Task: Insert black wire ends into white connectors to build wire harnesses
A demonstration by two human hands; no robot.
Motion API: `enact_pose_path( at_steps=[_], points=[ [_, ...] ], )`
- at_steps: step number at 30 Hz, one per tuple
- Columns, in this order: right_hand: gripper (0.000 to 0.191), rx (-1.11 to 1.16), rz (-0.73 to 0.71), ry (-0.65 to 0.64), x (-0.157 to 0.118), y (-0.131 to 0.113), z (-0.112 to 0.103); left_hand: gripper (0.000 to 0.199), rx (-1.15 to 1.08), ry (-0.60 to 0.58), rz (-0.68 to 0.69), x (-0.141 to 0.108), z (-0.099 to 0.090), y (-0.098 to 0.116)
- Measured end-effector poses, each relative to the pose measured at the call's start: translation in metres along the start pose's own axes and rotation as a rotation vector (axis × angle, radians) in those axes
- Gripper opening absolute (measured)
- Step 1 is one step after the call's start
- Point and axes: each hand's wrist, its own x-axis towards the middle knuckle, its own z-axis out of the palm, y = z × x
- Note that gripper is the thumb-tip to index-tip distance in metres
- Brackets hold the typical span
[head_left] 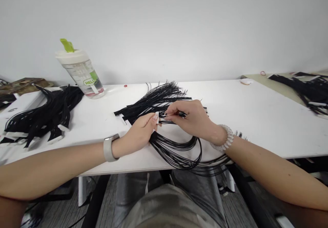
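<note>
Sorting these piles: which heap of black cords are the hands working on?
The middle heap of black cords, looping off the table edge; left hand and right hand pinch it.

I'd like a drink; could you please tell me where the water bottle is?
In the head view, the water bottle stands at the table's far left, by the wall, between two piles of black cords.

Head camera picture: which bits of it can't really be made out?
- What the left hand and right hand pinch: a small white tag on the black cords, hidden by fingertips.
- Bottle label: too small to read.
- Cord loops at the table front edge: their ends hidden by the right wrist.
- Black pile far right: cut off by the frame edge.
</note>
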Motion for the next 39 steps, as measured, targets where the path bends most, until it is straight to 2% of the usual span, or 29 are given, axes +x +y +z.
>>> enact_pose_path(
  at_steps=[12, 20, 26, 39],
  points=[
    [0.008, -0.052, -0.041, -0.032, -0.0009, 0.0010, 0.0011, 0.036, -0.012, -0.010, 0.009, 0.0000, 0.0002, -0.0009],
    [0.014, -0.110, -0.073, -0.011, -0.0007, 0.0030, -0.0025, 0.036, -0.135, -0.040, -0.040, 0.0001, 0.0012, -0.0031],
    [0.014, -0.126, -0.125, 0.049, -0.0004, -0.0006, -0.0016, 0.037, -0.053, -0.025, -0.020, 0.0015, -0.0004, -0.0024],
    [0.013, -0.155, -0.163, 0.036, -0.0009, 0.0021, -0.0021, 0.037, -0.058, -0.016, -0.015, 0.0009, -0.0002, -0.0039]
  ],
)
